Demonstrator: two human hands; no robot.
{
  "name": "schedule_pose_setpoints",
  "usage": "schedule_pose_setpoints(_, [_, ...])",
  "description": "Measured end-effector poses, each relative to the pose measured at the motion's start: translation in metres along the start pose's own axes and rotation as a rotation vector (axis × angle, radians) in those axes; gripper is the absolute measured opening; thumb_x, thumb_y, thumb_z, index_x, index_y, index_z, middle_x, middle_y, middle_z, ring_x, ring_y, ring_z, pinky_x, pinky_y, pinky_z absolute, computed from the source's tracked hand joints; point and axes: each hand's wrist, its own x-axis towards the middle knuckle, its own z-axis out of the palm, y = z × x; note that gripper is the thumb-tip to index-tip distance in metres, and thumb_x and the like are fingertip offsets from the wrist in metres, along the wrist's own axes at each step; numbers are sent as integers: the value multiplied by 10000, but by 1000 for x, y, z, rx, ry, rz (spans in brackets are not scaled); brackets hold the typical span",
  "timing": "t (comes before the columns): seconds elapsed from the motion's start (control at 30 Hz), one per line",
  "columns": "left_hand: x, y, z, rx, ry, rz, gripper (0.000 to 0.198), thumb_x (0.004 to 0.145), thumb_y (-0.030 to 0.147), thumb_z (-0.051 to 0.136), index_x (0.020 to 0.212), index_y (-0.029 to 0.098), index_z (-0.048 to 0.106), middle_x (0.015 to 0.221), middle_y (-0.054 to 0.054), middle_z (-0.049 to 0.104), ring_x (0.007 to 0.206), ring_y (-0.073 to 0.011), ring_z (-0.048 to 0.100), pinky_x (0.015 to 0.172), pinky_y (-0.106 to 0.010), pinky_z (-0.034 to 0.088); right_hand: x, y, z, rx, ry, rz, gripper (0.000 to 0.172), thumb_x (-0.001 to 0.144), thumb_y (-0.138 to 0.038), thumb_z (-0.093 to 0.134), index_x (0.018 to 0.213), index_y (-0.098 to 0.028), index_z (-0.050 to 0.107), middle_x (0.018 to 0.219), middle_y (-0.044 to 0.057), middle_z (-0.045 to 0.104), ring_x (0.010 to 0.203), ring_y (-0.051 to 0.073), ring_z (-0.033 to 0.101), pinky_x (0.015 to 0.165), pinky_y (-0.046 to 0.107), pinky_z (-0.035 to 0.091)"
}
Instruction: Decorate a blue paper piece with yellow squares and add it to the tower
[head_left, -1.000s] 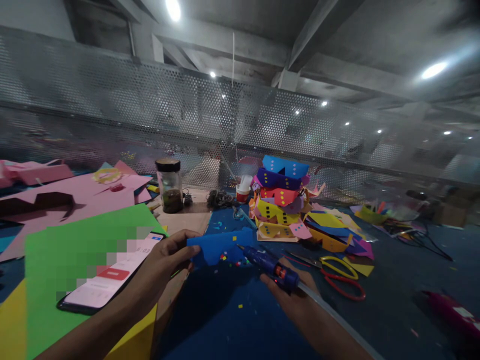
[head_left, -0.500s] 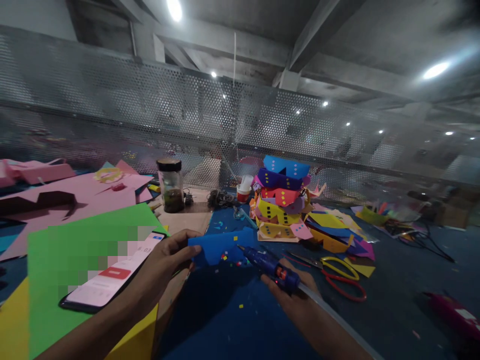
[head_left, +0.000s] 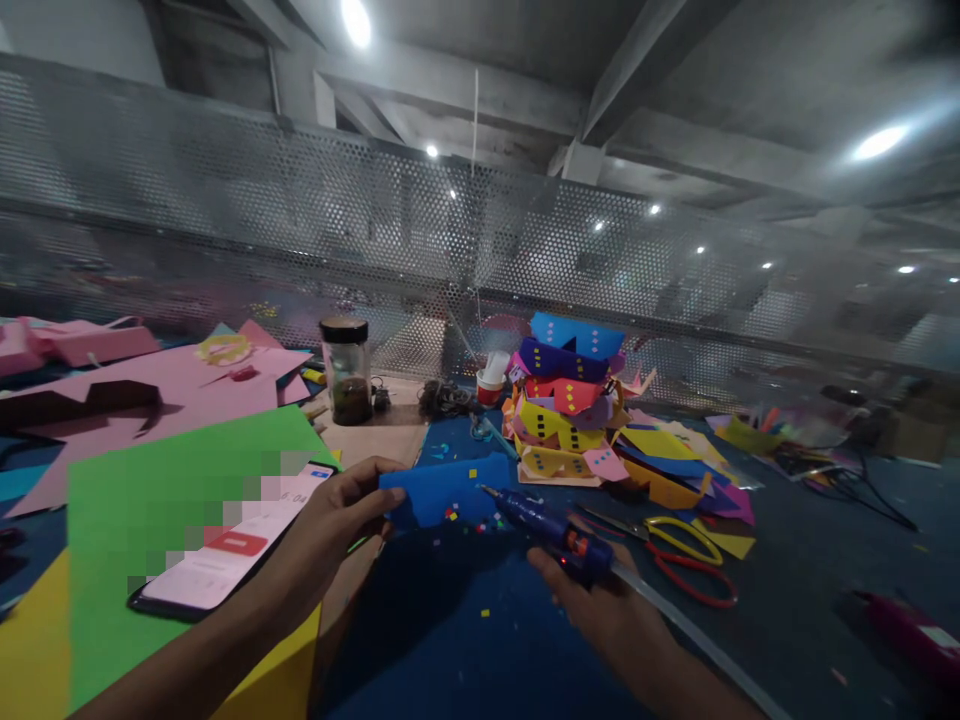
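Note:
My left hand (head_left: 367,505) pinches the left end of a blue paper strip (head_left: 442,485) between thumb and fingers. One small yellow square (head_left: 472,474) sits on the strip near its upper edge. My right hand (head_left: 592,590) is closed round a dark blue glue gun (head_left: 551,530) with a long clear glue stick (head_left: 682,630) running out of its back. The gun's nozzle points left, close to the strip's right part; whether it touches the paper I cannot tell. Tiny coloured paper bits (head_left: 491,523) lie around the strip's lower edge.
Scissors (head_left: 686,550) with yellow and red handles lie right of the glue gun. Behind stands a stack of decorated paper bands (head_left: 566,420). A phone (head_left: 232,545) rests on green paper (head_left: 112,500) at left, with a lidded jar (head_left: 347,375) beyond. A magenta tool (head_left: 907,630) lies far right.
The view has shifted slightly, so everything sits a little further right. Both hands keep their holds, and the glue gun's nozzle is slightly farther from the yellow square.

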Motion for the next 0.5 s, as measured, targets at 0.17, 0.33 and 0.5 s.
schedule_pose_setpoints(0.17, [-1, 1, 1, -24, 11, -15, 93, 809, 260, 653, 876, 209, 614, 741, 28, 567, 619, -105, 491, 564, -212, 376, 2, 12, 5, -8, -63, 116, 382, 820, -555, 564, 773, -194, 680, 549, 18, 609, 512, 169, 575, 491, 258, 445])
schedule_pose_setpoints(0.33, [0, 2, 1, -29, 18, -21, 102, 809, 266, 654, 881, 200, 624, 742, 24, 576, 615, -99, 494, 554, -202, 377, 4, 9, 5, 53, -101, 140, 471, 848, -620, 503, 806, -173, 645, 514, -1, 587, 453, 133, 548, 458, 228, 426])
schedule_pose_setpoints(0.5, [2, 0, -1, -29, 42, -17, 107, 807, 270, 664, 884, 207, 627, 742, 34, 586, 633, -95, 511, 577, -192, 412, 5, 8, 8, 132, -113, 171, 475, 832, -623, 528, 883, -164, 638, 463, -33, 545, 448, 129, 553, 459, 217, 427])
